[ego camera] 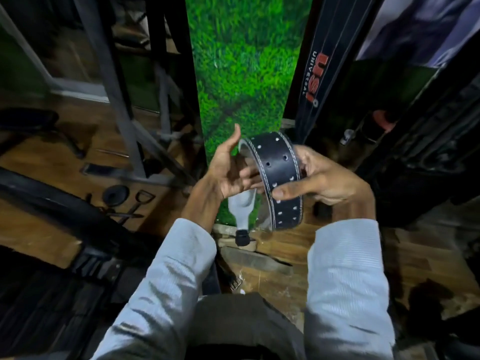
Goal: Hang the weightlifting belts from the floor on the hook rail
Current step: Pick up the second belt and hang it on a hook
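A black leather weightlifting belt [279,162] with white stitching and rows of holes curves in a loop in front of me. My right hand [322,178] grips its outer side, thumb across the strap. My left hand [228,167] sits on the inner side of the loop, thumb raised, fingers curled toward the belt's grey lining. A wider black belt [315,74] with red "USI" lettering hangs upright at the right. No hook rail shows in the head view.
A green turf panel [241,68] stands straight ahead. A white bottle [241,206] lies on the wooden floor [280,271] under my hands. Metal machine frames [119,100] and loose attachments fill the left; dark equipment [426,141] crowds the right.
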A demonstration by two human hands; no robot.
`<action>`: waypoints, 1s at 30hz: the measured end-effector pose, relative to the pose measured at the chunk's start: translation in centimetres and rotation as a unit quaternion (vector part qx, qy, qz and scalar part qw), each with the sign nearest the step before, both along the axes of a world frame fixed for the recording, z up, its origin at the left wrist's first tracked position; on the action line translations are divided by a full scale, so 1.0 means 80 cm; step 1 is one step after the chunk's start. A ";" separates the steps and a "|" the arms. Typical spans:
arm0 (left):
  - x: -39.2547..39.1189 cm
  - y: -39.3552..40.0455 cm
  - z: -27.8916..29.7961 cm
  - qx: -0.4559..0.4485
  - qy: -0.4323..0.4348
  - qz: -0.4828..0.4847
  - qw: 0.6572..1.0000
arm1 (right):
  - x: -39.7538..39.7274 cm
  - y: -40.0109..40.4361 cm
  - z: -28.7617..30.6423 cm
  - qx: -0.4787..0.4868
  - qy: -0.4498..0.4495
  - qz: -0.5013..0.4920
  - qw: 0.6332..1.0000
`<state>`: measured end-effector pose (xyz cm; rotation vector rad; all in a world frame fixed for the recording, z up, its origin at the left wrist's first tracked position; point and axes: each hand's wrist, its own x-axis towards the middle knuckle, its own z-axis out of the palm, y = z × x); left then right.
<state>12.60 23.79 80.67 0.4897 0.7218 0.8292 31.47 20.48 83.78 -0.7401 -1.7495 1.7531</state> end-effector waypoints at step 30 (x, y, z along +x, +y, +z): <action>-0.159 -0.003 0.012 0.207 0.203 -0.064 0.955 | -0.109 0.076 -0.030 -0.098 0.107 -0.152 0.978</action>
